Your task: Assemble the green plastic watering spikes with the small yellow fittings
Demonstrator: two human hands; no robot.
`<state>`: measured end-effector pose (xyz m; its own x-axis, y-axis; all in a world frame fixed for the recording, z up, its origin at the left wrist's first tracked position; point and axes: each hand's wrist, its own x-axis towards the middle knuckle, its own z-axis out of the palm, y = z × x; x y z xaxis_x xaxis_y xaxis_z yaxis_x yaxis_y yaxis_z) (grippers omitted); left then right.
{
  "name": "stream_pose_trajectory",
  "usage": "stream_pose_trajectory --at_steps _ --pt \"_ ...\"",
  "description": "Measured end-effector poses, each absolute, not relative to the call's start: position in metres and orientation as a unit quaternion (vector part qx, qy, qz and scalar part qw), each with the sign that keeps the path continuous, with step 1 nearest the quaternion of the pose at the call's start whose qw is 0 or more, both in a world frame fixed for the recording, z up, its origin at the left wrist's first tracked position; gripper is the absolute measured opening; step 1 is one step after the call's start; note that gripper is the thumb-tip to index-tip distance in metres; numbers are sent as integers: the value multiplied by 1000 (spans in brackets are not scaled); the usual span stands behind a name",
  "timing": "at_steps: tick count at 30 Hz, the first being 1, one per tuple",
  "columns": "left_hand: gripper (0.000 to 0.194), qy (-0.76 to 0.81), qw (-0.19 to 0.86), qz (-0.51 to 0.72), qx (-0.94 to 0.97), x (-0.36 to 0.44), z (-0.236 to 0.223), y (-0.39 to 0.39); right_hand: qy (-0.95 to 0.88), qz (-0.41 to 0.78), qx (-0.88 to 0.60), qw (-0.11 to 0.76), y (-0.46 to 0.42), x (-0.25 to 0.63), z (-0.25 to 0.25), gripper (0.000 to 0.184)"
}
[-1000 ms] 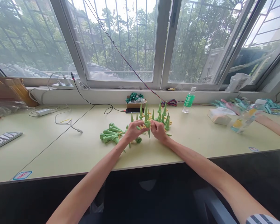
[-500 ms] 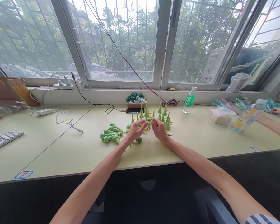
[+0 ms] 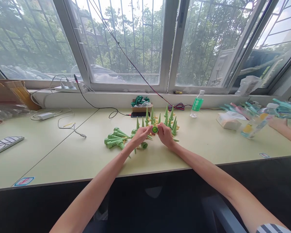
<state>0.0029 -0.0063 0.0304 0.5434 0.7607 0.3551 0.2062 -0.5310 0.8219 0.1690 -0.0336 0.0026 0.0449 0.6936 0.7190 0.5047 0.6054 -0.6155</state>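
Between my two hands is a green plant watering spike (image 3: 155, 129), its round open end facing me. My left hand (image 3: 142, 135) pinches it from the left. My right hand (image 3: 165, 134) has its fingers closed against the right side; the fingers hide much of the spike. Just behind my hands, several green spikes with yellow valves stand point up, one of them a tall standing spike (image 3: 174, 127). A heap of lying spikes (image 3: 115, 139) is to the left of my left hand. Under my left wrist lies another spike (image 3: 144, 145), open end toward me.
Behind the spikes are a black phone (image 3: 142, 114) and a small cardboard box (image 3: 135, 109). A green-labelled bottle (image 3: 197, 105) stands at the back right, with a tissue pack (image 3: 229, 120) and a clear bottle (image 3: 253, 126) beyond. Another person's arm (image 3: 287, 129) reaches in near teal strips (image 3: 285, 108).
The spike in my hands has tilted, so its open end now faces me. At the far right, the other person's hand has shifted and the teal strips have moved.
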Motion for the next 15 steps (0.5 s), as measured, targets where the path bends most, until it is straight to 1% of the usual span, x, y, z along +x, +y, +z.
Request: stream_pose_trajectory --at_steps 6,11,15 --pt "62 269 355 373 814 0 32 -5 -689 88 -439 571 -34 171 6 45" --pt "45 253 329 360 836 -2 35 -8 -692 57 -445 566 -35 171 9 49" --pt "39 250 277 376 848 -3 32 -7 -694 48 -453 557 -34 170 9 48"
